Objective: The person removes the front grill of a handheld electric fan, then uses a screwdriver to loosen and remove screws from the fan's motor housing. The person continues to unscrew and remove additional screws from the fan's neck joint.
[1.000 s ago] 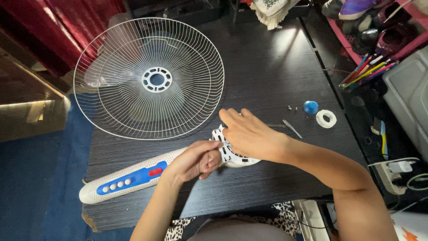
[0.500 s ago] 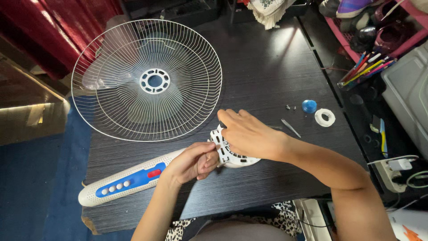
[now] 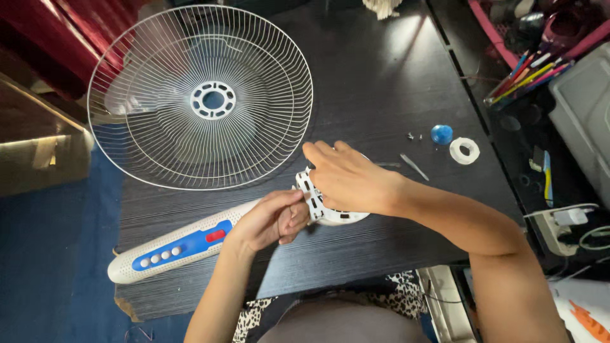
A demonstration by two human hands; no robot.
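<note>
Fan body: the white fan body (image 3: 190,244) with its blue button panel lies flat on the near part of the dark worktop (image 3: 381,82); its long axis runs from lower left, by the worktop's near left corner, up to the right, toward the hands.
Motor housing: a round white slotted housing (image 3: 327,209) sits at the fan body's upper-right end, partly hidden under the hands.
Left hand: the left hand (image 3: 270,219) has its fingers curled together, pinching at the joint where the body meets the housing.
Right hand: the right hand (image 3: 349,178) lies palm down over the housing, fingers closed around its far rim.
Grille: a white wire fan grille (image 3: 203,95) lies flat at far left, apart from the hands.
Small parts: a blue cap (image 3: 441,134), a white ring (image 3: 464,150) and a thin metal pin (image 3: 414,166) lie to the right.
</note>
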